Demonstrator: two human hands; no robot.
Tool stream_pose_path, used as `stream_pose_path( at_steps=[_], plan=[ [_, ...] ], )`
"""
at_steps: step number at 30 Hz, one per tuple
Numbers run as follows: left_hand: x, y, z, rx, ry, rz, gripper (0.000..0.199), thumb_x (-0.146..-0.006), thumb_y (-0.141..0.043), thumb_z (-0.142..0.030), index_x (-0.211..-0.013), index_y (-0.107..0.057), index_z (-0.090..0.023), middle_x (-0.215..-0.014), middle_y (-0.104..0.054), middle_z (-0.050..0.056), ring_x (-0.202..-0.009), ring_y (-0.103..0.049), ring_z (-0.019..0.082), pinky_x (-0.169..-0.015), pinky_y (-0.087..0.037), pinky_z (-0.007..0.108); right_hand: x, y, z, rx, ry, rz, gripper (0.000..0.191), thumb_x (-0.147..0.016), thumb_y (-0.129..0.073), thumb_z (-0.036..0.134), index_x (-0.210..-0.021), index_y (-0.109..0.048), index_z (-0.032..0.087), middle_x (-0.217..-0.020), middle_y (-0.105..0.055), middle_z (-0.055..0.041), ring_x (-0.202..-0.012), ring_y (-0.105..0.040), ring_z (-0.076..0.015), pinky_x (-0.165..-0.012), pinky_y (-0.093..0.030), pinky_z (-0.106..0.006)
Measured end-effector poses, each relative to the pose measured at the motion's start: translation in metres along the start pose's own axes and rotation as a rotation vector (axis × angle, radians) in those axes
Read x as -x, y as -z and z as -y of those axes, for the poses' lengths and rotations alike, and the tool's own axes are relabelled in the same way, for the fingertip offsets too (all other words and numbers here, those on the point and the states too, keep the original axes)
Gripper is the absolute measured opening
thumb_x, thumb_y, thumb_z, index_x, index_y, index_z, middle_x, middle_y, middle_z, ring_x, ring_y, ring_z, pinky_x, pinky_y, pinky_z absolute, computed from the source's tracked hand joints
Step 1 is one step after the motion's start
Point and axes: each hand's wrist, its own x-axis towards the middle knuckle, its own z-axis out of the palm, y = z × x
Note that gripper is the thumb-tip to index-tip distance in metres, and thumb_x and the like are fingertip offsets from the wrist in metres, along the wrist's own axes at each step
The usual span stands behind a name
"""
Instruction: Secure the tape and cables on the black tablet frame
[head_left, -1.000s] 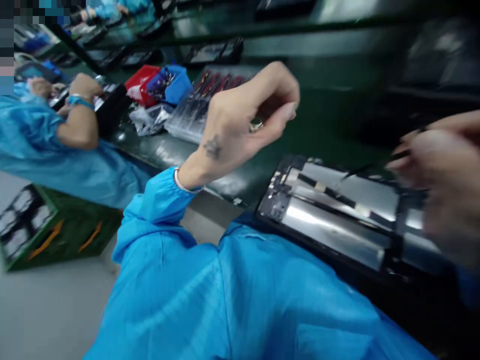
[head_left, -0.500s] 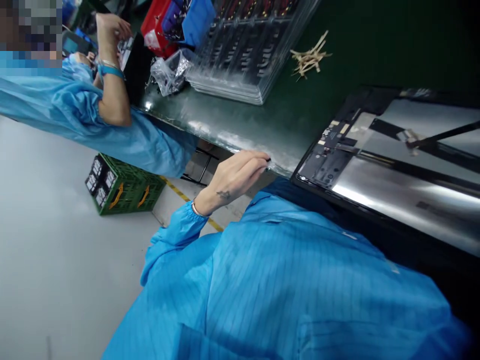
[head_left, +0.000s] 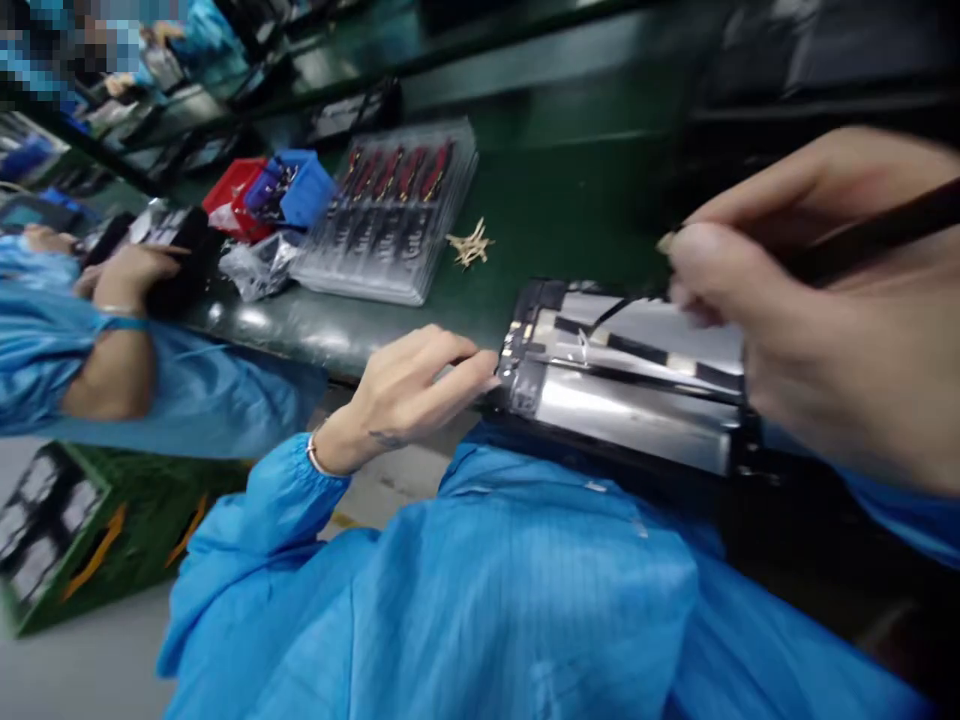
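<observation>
An opened tablet (head_left: 637, 400) with a silvery back panel and black tape strips lies on the green bench in front of me. My left hand (head_left: 405, 390) rests at the bench edge, its fingertips touching the tablet's left corner, holding nothing. My right hand (head_left: 817, 300) is close to the camera and blurred, gripping black tweezers (head_left: 862, 235) whose thin tip reaches down over the tablet's upper left part.
A clear plastic tray (head_left: 390, 215) of red-and-black parts lies further back, with a pile of tan strips (head_left: 469, 245) beside it. Red (head_left: 229, 195) and blue (head_left: 304, 185) bins and a crumpled bag (head_left: 259, 265) stand at left. A co-worker's arm (head_left: 112, 345) leans there. A green crate (head_left: 67, 530) sits on the floor.
My left hand dropped from in front of me to the bench edge, then slid right to the tablet's corner. My right hand with the tweezers came back into view over the tablet.
</observation>
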Motion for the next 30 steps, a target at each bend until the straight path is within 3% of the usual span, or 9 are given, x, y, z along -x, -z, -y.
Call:
stream_pose_path(
  at_steps=[4, 8, 11, 15, 18, 22, 26, 30],
  plan=[
    [-0.073, -0.023, 0.007, -0.16, -0.16, -0.183, 0.022, -0.103, -0.064, -0.032, -0.089, -0.063, -0.015, -0.071, -0.059, 0.001, -0.063, -0.054, 0.015, -0.056, -0.04, 0.03, -0.012, -0.004, 0.002, -0.09, 0.115, -0.085, 0.016, -0.094, -0.07, 0.014, -0.08, -0.066, 0.021, -0.067, -0.061, 0.0047, -0.058, -0.056, -0.0107, -0.055, -0.041, -0.03],
    [-0.111, -0.041, 0.007, -0.304, -0.179, -0.249, 0.031, -0.106, -0.055, -0.025, -0.075, -0.055, -0.019, -0.063, -0.05, -0.001, -0.057, -0.048, 0.014, -0.053, -0.03, 0.033, -0.014, -0.002, 0.0, -0.141, 0.039, -0.06, 0.016, -0.095, -0.07, 0.02, -0.08, -0.065, 0.022, -0.067, -0.062, 0.0035, -0.06, -0.057, -0.0121, -0.056, -0.043, -0.03],
    [-0.116, -0.046, 0.01, -0.247, -0.148, -0.231, 0.031, -0.104, -0.055, -0.018, -0.073, -0.057, -0.018, -0.062, -0.051, -0.001, -0.055, -0.046, 0.013, -0.051, -0.027, 0.032, -0.014, -0.001, -0.002, -0.167, -0.012, -0.043, 0.02, -0.098, -0.069, 0.034, -0.082, -0.065, 0.023, -0.073, -0.064, 0.0001, -0.067, -0.06, -0.0156, -0.062, -0.048, -0.033],
    [-0.115, -0.047, 0.018, 0.329, 0.112, -0.191, 0.025, -0.106, -0.06, -0.029, -0.086, -0.067, -0.016, -0.066, -0.057, -0.003, -0.056, -0.047, 0.008, -0.052, -0.033, 0.024, -0.021, 0.001, -0.008, -0.17, 0.007, -0.026, 0.032, -0.099, -0.066, 0.053, -0.09, -0.068, 0.023, -0.082, -0.067, -0.0023, -0.072, -0.06, -0.0167, -0.065, -0.048, -0.033],
    [-0.117, -0.048, 0.023, 0.701, 0.331, -0.21, 0.028, -0.102, -0.067, -0.041, -0.087, -0.072, -0.017, -0.065, -0.057, -0.004, -0.055, -0.045, 0.007, -0.049, -0.034, 0.021, -0.027, 0.003, -0.013, -0.119, 0.025, 0.059, 0.033, -0.094, -0.072, 0.055, -0.089, -0.072, 0.023, -0.08, -0.067, -0.0015, -0.07, -0.058, -0.0155, -0.064, -0.046, -0.031],
    [-0.119, -0.052, 0.024, 0.846, 0.47, -0.213, 0.031, -0.098, -0.071, -0.046, -0.085, -0.077, -0.017, -0.064, -0.06, -0.002, -0.054, -0.046, 0.008, -0.047, -0.034, 0.022, -0.03, 0.002, -0.018, -0.159, 0.011, 0.12, 0.031, -0.091, -0.077, 0.052, -0.084, -0.073, 0.022, -0.072, -0.066, 0.0004, -0.066, -0.055, -0.014, -0.06, -0.042, -0.029],
    [-0.115, -0.055, 0.021, 0.807, 0.477, -0.237, 0.025, -0.101, -0.068, -0.039, -0.095, -0.079, -0.017, -0.081, -0.075, 0.002, -0.058, -0.056, 0.008, -0.049, -0.04, 0.021, -0.027, 0.0, -0.019, -0.122, -0.027, 0.074, 0.03, -0.092, -0.076, 0.049, -0.08, -0.071, 0.022, -0.075, -0.067, -0.0009, -0.068, -0.057, -0.0154, -0.061, -0.044, -0.03],
    [-0.104, -0.055, 0.025, 0.588, 0.226, -0.17, 0.023, -0.107, -0.059, -0.03, -0.11, -0.077, -0.015, -0.104, -0.081, 0.005, -0.079, -0.072, 0.011, -0.068, -0.053, 0.02, -0.025, 0.014, -0.021, 0.013, -0.007, 0.018, 0.022, -0.095, -0.071, 0.039, -0.08, -0.067, 0.024, -0.075, -0.064, -0.0002, -0.069, -0.055, -0.0168, -0.065, -0.044, -0.033]
  ],
)
